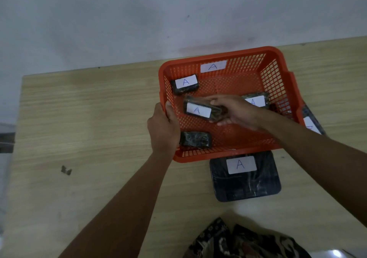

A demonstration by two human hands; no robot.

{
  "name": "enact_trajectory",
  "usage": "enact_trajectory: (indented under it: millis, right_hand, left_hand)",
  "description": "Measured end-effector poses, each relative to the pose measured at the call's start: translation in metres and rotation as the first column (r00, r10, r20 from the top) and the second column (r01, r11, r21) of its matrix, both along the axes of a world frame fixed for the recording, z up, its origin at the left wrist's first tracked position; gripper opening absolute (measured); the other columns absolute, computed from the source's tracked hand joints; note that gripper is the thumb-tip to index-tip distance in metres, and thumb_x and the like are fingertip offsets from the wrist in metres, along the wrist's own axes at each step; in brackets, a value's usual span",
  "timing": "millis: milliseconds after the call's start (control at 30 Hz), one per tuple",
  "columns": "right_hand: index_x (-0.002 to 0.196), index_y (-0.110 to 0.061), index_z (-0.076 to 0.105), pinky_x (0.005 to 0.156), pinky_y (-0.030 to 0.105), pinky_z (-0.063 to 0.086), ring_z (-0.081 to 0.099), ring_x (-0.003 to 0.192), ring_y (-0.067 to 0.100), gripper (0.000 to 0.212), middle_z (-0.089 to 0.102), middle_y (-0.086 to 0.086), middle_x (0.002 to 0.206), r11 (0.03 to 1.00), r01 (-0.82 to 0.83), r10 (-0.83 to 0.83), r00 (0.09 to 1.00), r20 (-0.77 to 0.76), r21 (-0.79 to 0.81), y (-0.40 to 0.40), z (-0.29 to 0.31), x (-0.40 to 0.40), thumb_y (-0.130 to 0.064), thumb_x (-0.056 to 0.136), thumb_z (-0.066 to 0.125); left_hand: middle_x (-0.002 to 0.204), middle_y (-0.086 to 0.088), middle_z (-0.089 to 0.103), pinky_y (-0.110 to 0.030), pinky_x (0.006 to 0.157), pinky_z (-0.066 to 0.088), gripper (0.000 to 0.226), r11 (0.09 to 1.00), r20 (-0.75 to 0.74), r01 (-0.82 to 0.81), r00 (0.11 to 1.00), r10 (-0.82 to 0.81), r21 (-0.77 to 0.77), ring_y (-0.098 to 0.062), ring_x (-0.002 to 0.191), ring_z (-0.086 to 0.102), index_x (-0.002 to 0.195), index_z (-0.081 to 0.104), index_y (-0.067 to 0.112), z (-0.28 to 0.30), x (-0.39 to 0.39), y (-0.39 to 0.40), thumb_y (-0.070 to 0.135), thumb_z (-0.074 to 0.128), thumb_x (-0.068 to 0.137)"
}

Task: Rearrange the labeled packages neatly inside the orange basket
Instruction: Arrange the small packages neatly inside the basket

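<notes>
Orange basket (200, 157) of perforated plastic sits on a pale wooden table (89, 118), its far side close to the table's back edge. Just in front of the basket's near wall lies the biggest package (246, 182), flat, dark and wrapped in film, with a white label marked A. Another dark package (311, 122) lies outside the basket's right wall, mostly hidden behind it. The left hand (162, 126) grips the basket's left rim, thumb hooked over the inside, fingers down the outside. The right hand (234, 110) reaches into the basket's middle, fingers curled round the right end of a small labelled package (196, 109); motion blur hides whether it touches the basket floor. Three more small packages lie inside the basket: one (185, 83) in the far-left corner with its A label up, one (256, 99) near the right wall partly behind the right hand, and one (195, 139) in the near-left corner showing no label. A white tag (213, 66) marked A is stuck on the basket's far wall.
</notes>
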State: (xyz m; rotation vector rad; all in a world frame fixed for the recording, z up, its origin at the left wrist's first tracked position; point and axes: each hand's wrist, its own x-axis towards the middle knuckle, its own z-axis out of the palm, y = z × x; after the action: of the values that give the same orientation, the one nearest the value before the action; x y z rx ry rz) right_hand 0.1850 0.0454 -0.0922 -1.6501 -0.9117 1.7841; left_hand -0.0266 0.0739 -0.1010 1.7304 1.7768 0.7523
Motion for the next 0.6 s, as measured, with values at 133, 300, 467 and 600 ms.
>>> enact_trajectory:
  millis: [133, 300, 467, 600]
  right_hand:
    - [0.118, -0.021, 0.065, 0.074, 0.032, 0.051, 0.069, 0.093, 0.023, 0.037, 0.07, 0.011, 0.117, 0.98, 0.155, -0.183, 0.949, -0.257, -0.124, -0.007, -0.005, 0.003, -0.046, 0.098, 0.049]
    - [0.13, -0.011, 0.058, 0.074, 0.032, 0.058, 0.069, 0.104, 0.029, 0.049, 0.07, 0.015, 0.118, 0.982, 0.14, -0.178, 0.903, -0.391, -0.124, -0.008, -0.006, 0.007, -0.04, 0.091, 0.062]
    - [0.116, -0.011, 0.065, 0.058, 0.028, 0.045, 0.069, 0.072, 0.015, 0.045, 0.075, 0.004, 0.085, 0.981, 0.189, -0.193, 0.977, -0.093, -0.052, 0.004, -0.004, 0.013, -0.038, 0.091, 0.038]
    - [0.1, -0.018, 0.067, 0.058, 0.028, 0.041, 0.069, 0.063, 0.01, 0.046, 0.076, 0.003, 0.072, 0.995, -0.098, 0.083, 0.948, 0.308, 0.035, 0.02, -0.007, 0.011, -0.047, 0.088, 0.034]
  left_hand:
    - [0.077, -0.008, 0.064, -0.036, 0.059, 0.045, 0.036, 1.0, 0.0, -0.002, 1.0, 0.002, -0.002, -0.027, 0.066, 0.06, 0.087, 0.055, 0.005, 0.001, 0.001, 0.0, 0.032, 0.038, 0.103]
    - [0.078, -0.008, 0.064, -0.037, 0.059, 0.047, 0.038, 1.0, -0.005, -0.003, 1.0, 0.003, -0.011, -0.028, 0.067, 0.061, 0.088, 0.054, 0.005, 0.002, 0.001, 0.0, 0.035, 0.037, 0.103]
    - [0.074, -0.003, 0.061, -0.035, 0.057, 0.044, 0.037, 1.0, -0.006, -0.005, 1.0, 0.005, 0.001, -0.027, 0.066, 0.061, 0.087, 0.055, 0.005, 0.002, 0.001, 0.0, 0.034, 0.037, 0.103]
    - [0.075, -0.002, 0.061, -0.038, 0.059, 0.048, 0.036, 1.0, -0.001, -0.002, 1.0, 0.002, -0.007, -0.027, 0.067, 0.062, 0.089, 0.056, 0.006, 0.003, 0.001, 0.0, 0.034, 0.037, 0.103]
